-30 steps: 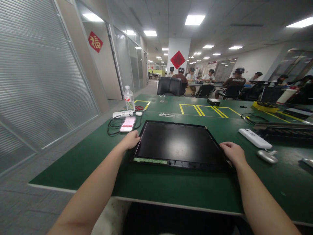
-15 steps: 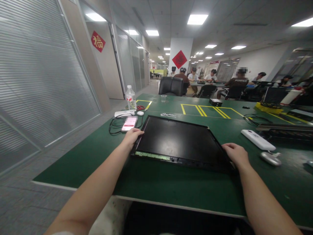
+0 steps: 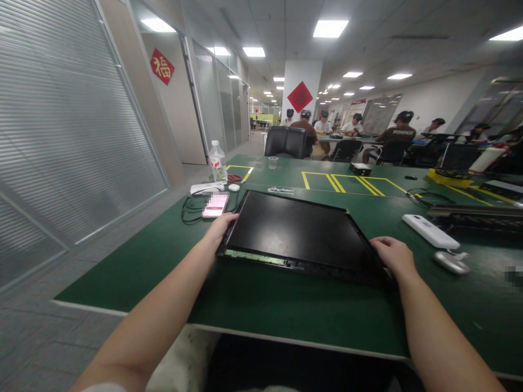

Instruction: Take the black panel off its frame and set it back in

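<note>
A large black display panel [image 3: 294,231], with a green circuit strip along its near edge, is held just above the green table [image 3: 286,310]. My left hand [image 3: 220,226] grips its left edge, fingers curled round the frame. At the right near corner my right hand [image 3: 393,256] is closed on the panel's edge. The left side of the panel is tilted up off the table.
A pink-screened phone [image 3: 215,204], black cables, a white power strip [image 3: 206,188] and a water bottle [image 3: 217,161] lie at the left. A white device [image 3: 430,231] and a grey tool [image 3: 451,262] sit at the right. Several seated people work at tables behind.
The panel has risen off the table on its left side and shifted slightly away from me, both hands still on its edges.
</note>
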Tool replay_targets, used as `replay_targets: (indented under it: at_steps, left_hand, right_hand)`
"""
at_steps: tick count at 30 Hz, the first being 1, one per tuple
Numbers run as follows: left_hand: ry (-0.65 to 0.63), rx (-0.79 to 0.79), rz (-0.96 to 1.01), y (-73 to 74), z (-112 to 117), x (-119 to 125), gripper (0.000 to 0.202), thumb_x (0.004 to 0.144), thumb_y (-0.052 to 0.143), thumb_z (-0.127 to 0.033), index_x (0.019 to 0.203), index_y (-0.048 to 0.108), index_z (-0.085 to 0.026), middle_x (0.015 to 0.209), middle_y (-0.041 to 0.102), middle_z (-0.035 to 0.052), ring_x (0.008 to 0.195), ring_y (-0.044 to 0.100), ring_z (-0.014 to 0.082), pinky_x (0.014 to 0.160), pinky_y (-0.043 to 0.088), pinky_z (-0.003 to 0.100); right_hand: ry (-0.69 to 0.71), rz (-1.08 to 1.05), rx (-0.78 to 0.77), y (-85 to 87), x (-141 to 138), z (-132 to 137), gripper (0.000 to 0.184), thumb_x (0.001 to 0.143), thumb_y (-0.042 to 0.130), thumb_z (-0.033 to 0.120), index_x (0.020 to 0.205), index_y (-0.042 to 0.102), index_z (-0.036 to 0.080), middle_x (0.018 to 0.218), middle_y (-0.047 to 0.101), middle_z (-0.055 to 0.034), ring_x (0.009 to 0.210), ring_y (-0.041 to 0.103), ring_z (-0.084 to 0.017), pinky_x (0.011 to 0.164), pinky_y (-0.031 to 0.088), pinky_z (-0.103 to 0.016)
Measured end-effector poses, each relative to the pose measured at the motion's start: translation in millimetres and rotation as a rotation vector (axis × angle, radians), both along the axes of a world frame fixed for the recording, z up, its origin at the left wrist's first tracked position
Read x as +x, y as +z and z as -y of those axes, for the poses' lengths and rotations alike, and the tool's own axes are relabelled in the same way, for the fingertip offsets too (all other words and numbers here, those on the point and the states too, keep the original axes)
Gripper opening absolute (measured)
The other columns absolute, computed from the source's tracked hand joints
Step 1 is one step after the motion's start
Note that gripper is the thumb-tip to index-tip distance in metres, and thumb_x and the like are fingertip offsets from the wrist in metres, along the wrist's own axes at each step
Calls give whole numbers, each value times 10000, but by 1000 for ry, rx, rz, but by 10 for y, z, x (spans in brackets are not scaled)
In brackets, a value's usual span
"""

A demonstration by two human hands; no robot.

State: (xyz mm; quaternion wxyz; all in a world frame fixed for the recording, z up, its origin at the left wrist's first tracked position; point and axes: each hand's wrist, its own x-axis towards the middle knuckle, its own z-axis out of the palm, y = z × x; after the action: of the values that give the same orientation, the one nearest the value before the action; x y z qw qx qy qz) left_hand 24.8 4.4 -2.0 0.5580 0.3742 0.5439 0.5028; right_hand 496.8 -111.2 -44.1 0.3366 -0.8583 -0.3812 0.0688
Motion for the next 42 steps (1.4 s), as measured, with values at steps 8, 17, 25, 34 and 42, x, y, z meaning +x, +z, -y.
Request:
replay_targets:
  at_steps: [8,17,25,34,42]
  left_hand:
    - [24,-113,215,18,-16,7,502,700,823,-70,1103,563,-220,666,658,-61,463,630,136,488,519,225]
    - [-64,-98,139,44,51,6,739,667,839,-37,1332,566,-208,639,686,-37,441,646,174,459,538,257]
    - [-82,-59,117,59,97,18,468,763,843,-122,1183,646,-180,609,700,-19,445,643,148,451,526,224]
    - [-113,-26,89,84,147,25,524,739,910,-221,1211,689,-166,696,750,18,507,679,156,482,529,226]
    - [-137,-12,92,89,154,9,594,742,913,-250,1280,674,-172,783,784,48,566,711,172,521,534,231]
  right_hand:
    - [0,37,7,-40,37,-15,215,732,641,374,773,807,245,827,771,-85,777,674,-259,677,468,-343]
    - [0,5,-19,-15,33,-5,236,745,641,383,820,819,246,896,781,-92,800,673,-267,690,470,-356]
    - [13,14,9,-31,45,-10,219,731,651,391,786,806,248,851,772,-92,793,676,-270,678,472,-350]
    - [13,3,7,13,-10,1,207,721,632,371,760,794,248,825,770,-77,775,664,-255,673,456,-340]
    - [9,-13,29,78,-77,28,207,726,631,369,768,789,241,839,770,-80,774,660,-245,678,449,-337]
